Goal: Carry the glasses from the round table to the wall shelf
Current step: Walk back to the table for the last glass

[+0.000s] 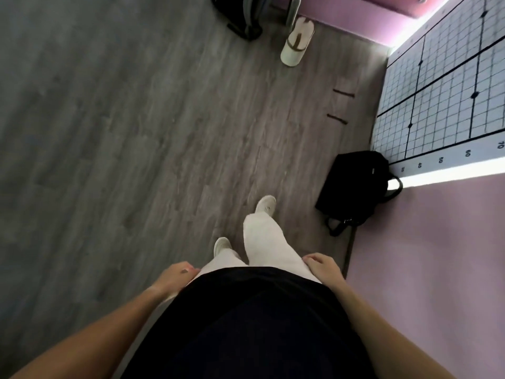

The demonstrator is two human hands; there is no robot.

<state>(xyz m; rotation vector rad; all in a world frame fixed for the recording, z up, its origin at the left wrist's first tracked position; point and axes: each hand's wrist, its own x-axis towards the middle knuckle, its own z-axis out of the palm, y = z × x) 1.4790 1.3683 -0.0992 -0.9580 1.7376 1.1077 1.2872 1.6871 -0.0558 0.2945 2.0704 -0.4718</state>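
Observation:
No glasses, round table or wall shelf show in the head view, which looks straight down at the floor. My left hand [179, 274] hangs at my left hip, holding nothing, its fingers loosely curled against the dark top. My right hand [323, 266] rests at my right hip, also holding nothing, fingers slightly apart. Below them are my pale trousers and white shoes, the right foot ahead of the left.
Grey wood-look floor [123, 132] spreads to the left and ahead. A black bag [355, 187] lies by the pink wall [426, 255] on the right. A gridded white panel [448, 86] is on that wall. A cream cap [296, 43] and dark bag [243, 17] lie far ahead.

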